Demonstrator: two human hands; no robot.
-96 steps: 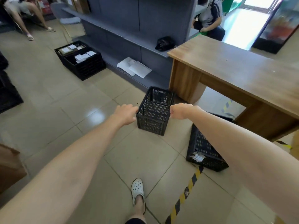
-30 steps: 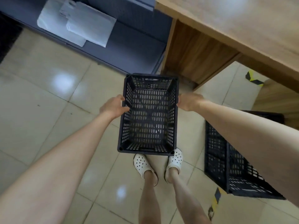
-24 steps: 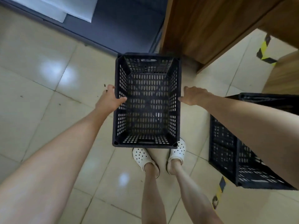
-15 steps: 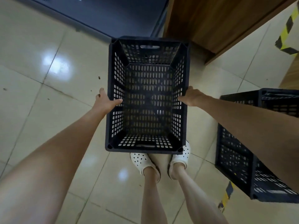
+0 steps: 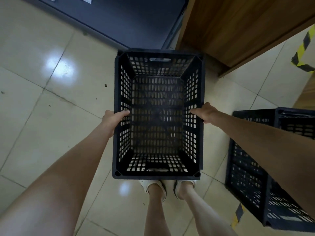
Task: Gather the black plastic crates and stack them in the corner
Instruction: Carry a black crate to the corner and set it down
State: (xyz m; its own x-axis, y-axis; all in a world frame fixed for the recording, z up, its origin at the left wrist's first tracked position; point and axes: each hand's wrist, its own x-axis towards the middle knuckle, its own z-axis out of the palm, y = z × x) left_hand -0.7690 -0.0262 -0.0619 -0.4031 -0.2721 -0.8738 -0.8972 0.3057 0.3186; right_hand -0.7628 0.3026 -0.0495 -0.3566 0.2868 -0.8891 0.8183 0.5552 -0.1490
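Observation:
A black perforated plastic crate (image 5: 158, 174) is held upright and open side up in front of me, above my feet. It is empty. My left hand (image 5: 113, 119) grips its left rim, thumb hooked over the wall. On the opposite rim my right hand (image 5: 205, 113) holds the same way. A second black crate (image 5: 252, 176) stands on the floor at the right, partly hidden behind my right forearm.
A wooden desk panel (image 5: 238, 28) rises at the upper right, close to the held crate's far end. A dark grey shelf base (image 5: 127, 19) runs along the top. Yellow-black tape (image 5: 301, 51) marks the tiled floor (image 5: 42, 108) at right.
The crate has come up off the floor and closer to me over the last seconds. My view has tilted further down. Both hands keep their hold on the rims.

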